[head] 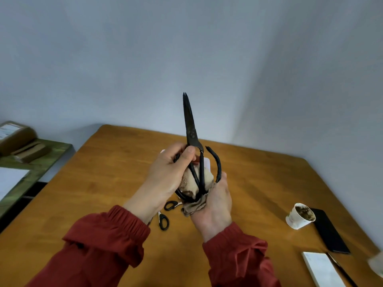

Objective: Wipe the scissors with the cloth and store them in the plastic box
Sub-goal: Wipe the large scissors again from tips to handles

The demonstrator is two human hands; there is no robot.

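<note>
A large pair of black iron scissors (190, 123) is held upright above the wooden table (259, 179), blades almost closed and pointing up. My left hand (167, 175) grips the scissors near the pivot and left handle loop. My right hand (215, 201) holds a beige cloth (193, 183) bunched against the handle loops, with a finger round the right loop. A white edge of the plastic box (207, 162) peeks out behind the hands; most of it is hidden. A smaller pair of black-handled scissors (164, 216) lies on the table below my left wrist.
At the right stand a paper cup (300, 216) with brown residue, a black phone (329, 233) and a white pad (323, 270) with a dark pen. A green side table (41, 162) with brown boxes and paper is at the left.
</note>
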